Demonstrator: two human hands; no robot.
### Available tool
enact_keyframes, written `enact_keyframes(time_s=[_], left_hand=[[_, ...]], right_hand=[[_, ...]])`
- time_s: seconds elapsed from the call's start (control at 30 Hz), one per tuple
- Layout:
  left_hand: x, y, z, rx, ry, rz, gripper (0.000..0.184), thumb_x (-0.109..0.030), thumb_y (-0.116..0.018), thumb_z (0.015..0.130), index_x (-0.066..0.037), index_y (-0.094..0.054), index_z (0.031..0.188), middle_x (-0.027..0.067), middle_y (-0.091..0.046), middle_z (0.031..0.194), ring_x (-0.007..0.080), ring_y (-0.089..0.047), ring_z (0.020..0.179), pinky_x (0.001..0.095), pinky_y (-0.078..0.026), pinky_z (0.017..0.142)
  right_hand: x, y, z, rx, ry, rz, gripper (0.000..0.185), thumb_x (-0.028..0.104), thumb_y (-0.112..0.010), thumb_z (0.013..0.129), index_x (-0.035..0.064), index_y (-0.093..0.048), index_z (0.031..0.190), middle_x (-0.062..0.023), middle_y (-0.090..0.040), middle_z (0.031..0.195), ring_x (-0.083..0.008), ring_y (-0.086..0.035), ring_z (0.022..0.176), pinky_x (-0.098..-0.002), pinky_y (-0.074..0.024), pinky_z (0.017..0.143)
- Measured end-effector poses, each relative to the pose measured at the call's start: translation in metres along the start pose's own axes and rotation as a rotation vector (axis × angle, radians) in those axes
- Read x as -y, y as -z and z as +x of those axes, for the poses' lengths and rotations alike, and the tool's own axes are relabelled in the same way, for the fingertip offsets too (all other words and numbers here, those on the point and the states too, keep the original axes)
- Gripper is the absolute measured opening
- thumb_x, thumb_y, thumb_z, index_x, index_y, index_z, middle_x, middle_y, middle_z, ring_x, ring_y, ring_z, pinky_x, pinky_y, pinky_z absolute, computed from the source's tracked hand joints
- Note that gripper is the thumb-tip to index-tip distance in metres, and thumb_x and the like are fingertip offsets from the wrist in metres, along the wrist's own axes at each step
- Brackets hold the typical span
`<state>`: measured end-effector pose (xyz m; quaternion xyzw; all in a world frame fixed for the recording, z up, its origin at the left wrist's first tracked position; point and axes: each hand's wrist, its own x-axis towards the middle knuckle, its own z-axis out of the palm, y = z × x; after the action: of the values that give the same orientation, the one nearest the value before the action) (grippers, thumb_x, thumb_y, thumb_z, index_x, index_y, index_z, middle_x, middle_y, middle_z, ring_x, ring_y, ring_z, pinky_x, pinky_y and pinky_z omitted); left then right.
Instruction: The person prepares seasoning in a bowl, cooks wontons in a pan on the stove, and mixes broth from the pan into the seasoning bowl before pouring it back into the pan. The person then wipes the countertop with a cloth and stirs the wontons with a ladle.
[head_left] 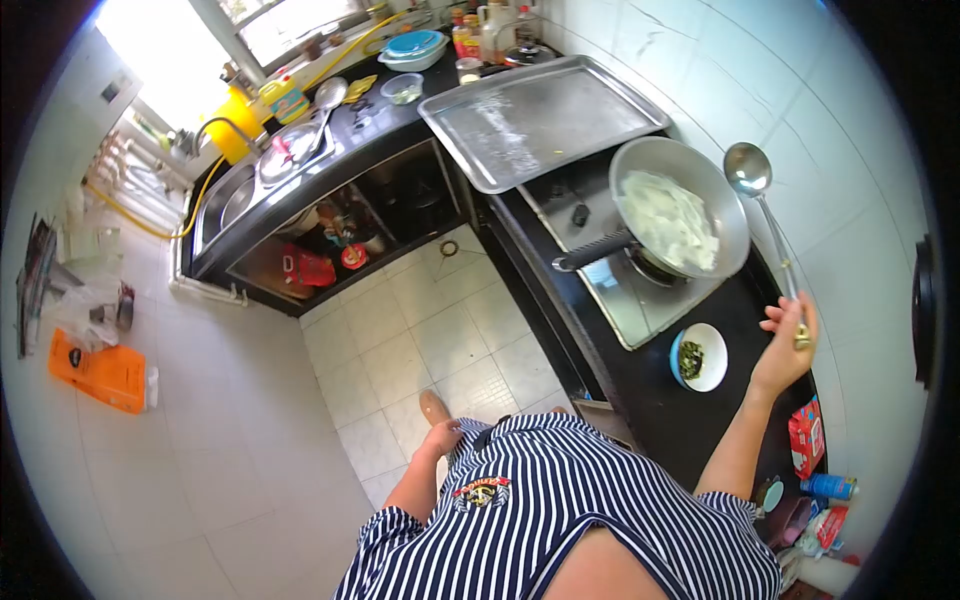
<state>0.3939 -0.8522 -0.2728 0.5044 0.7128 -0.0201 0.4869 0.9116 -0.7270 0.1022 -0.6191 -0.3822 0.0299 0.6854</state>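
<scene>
By the counter (pixel 645 395), one hand (pixel 785 352) holds one ladle (pixel 749 171).

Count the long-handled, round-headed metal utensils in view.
2: a ladle in the right hand, and a second utensil by the sink. Others may be hidden.

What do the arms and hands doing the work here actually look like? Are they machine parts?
No, they are a person's. The left hand and right hand are ungloved, with no cables visible. The left sleeve and right sleeve are short, striped in navy and white like the rest of the shirt.
</scene>
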Motion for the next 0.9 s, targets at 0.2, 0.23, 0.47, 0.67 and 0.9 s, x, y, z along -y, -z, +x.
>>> enact_keyframes(time_s=[0.2, 0.23, 0.47, 0.67, 0.9], left_hand=[[0.09, 0.052, -0.02, -0.07, 0.075, -0.249, 0.043, -0.023, -0.06, 0.085, -0.004, -0.068, 0.123, 0.0234, -0.07, 0.113, 0.0321, -0.068, 0.106, 0.0362, -0.052, 0.094], [0.089, 0.078, -0.041, -0.095, 0.115, -0.29, 0.042, -0.023, -0.061, 0.084, -0.003, -0.068, 0.12, 0.0226, -0.07, 0.114, 0.0318, -0.068, 0.105, 0.0361, -0.052, 0.094], [0.255, 0.15, -0.077, -0.385, 0.384, -0.25, 0.031, -0.034, -0.066, 0.086, -0.004, -0.076, 0.092, 0.0168, -0.073, 0.085, 0.0317, -0.07, 0.08, 0.0434, -0.054, 0.077], [0.269, 0.243, -0.108, -0.526, 0.495, -0.175, 0.047, -0.047, -0.061, 0.091, -0.003, -0.075, 0.083, 0.0187, -0.071, 0.081, 0.0379, -0.068, 0.075, 0.0476, -0.052, 0.072], [0.312, 0.254, -0.031, -0.629, 0.483, -0.128, 0.053, -0.045, -0.056, 0.092, 0.005, -0.072, 0.083, 0.027, -0.07, 0.084, 0.0441, -0.067, 0.083, 0.0503, -0.052, 0.075]], right_hand=[[0.059, -0.113, -0.059, -0.154, -0.122, 0.349, 0.037, 0.025, -0.055, 0.102, -0.0059, -0.057, 0.123, -0.016, -0.069, 0.094, -0.0191, -0.07, 0.078, -0.0228, -0.0552, 0.059], [0.066, -0.135, -0.074, -0.134, -0.127, 0.388, 0.038, 0.026, -0.056, 0.102, -0.0054, -0.057, 0.123, -0.016, -0.069, 0.094, -0.0203, -0.071, 0.079, -0.0231, -0.0555, 0.059], [0.134, -0.284, -0.167, 0.035, -0.172, 0.543, 0.033, 0.024, -0.059, 0.1, -0.0022, -0.061, 0.119, -0.0164, -0.07, 0.093, -0.023, -0.073, 0.078, -0.0252, -0.0592, 0.06], [0.164, -0.369, -0.239, 0.11, -0.268, 0.534, 0.032, 0.023, -0.057, 0.101, -0.0026, -0.058, 0.12, -0.0146, -0.069, 0.092, -0.0219, -0.073, 0.077, -0.0252, -0.0592, 0.059], [0.18, -0.458, -0.271, 0.225, -0.309, 0.498, 0.03, 0.023, -0.057, 0.101, -0.0011, -0.06, 0.118, -0.015, -0.068, 0.09, -0.022, -0.072, 0.075, -0.0255, -0.0587, 0.057]])
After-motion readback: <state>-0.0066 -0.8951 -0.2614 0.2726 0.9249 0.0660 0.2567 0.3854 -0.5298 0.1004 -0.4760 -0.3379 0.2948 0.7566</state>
